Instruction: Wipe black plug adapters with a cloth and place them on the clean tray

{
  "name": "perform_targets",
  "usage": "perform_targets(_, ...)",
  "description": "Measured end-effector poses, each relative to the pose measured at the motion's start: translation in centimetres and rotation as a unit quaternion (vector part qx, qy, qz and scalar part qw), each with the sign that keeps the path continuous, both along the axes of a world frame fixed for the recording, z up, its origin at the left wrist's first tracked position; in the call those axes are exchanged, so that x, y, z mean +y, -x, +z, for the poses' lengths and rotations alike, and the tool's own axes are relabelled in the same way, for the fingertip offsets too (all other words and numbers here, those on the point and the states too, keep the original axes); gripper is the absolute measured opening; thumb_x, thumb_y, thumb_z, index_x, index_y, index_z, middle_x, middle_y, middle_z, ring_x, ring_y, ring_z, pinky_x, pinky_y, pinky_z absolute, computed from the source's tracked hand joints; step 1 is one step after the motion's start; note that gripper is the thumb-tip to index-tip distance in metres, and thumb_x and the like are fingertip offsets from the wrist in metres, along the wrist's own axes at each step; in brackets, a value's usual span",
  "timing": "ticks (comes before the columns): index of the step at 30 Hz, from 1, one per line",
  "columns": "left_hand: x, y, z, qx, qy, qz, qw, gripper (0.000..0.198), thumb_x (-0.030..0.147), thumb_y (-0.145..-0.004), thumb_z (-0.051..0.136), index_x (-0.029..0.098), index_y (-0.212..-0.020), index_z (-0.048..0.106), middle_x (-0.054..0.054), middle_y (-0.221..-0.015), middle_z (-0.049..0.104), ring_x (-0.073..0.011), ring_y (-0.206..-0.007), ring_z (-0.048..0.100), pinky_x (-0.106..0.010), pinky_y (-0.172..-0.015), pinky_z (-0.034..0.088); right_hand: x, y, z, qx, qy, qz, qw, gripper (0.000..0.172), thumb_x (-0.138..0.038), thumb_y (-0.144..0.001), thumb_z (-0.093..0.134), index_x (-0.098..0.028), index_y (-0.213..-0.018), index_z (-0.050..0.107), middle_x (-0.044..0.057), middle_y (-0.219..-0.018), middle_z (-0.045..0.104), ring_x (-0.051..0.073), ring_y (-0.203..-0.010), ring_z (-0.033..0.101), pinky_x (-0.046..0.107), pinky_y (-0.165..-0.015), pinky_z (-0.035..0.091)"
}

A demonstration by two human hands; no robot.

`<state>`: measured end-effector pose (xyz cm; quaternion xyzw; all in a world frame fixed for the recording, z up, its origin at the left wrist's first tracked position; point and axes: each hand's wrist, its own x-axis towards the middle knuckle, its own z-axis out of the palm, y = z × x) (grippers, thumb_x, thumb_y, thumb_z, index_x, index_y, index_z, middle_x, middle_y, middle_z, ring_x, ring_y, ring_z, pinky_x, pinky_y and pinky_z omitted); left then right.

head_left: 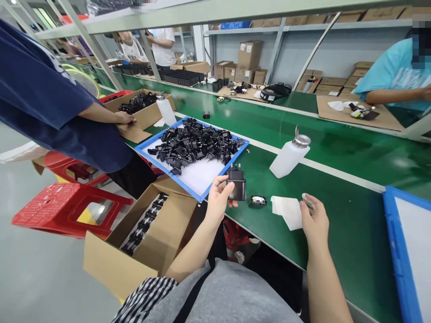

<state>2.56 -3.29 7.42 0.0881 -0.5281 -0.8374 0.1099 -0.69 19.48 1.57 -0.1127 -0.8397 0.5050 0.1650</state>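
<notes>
A long green-topped workbench (336, 148) runs through; grey metal shelving (235, 11) stands above it, red plastic stools (60, 206) on grey floor (40, 278) beside it.

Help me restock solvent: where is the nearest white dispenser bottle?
The white dispenser bottle stands on the green bench, right of the blue tray, beyond the white cloth.

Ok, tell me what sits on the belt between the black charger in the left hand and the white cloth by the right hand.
In the head view, a small black oval part lies on the green belt between the charger held by the left hand and the white cloth.
</notes>
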Motion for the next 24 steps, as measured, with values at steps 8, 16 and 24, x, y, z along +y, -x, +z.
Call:
perform_targets(8, -0.3, -0.8, 1.1, -0.024, -0.052, -0.036, 0.998, 0.049, 0.059, -0.067, 0.040, 0.018, -0.093, 0.044, 0.001, -0.058, 0.056, -0.0113, -0.039, 0.054, -0.015, -0.029, 0.032, -0.4, -0.3, 0.7, -0.012, 0.002, -0.002, 1.000, 0.038, -0.040, -0.064, 0.045, -0.018, -0.096, 0.049, 0.010, -0.103, 0.054, 0.022, -0.096, 0.050, 0.041, -0.083, 0.037)
perform_targets(16, -0.7, -1.3, 1.9, -0.020, -0.064, -0.057, 0.996, 0.039, 0.049, -0.070, 0.044, 0.020, -0.096, 0.042, 0.002, -0.061, 0.056, -0.0120, -0.043, 0.056, -0.017, -0.036, 0.039, -0.5, -0.4, 1.0, -0.021, -0.006, -0.005, 1.000, 0.039, -0.038, -0.064, 0.044, -0.017, -0.096, 0.050, 0.011, -0.103, 0.054, 0.023, -0.097, 0.050, 0.041, -0.083, 0.037)
perform_targets(24, -0.5, -1.2, 2.1, -0.018, -0.033, -0.032, 0.999, 0.057, 0.026, -0.051, 0.068, 0.021, -0.094, 0.032, 0.006, -0.061, 0.054, -0.0055, -0.040, 0.048, -0.014, -0.037, 0.032, -0.9, -0.6, 1.5, -0.026, -0.005, -0.008, 1.000, 0.039, -0.037, -0.064, 0.043, -0.016, -0.097, 0.050, 0.012, -0.105, 0.053, 0.023, -0.098, 0.048, 0.039, -0.084, 0.036)
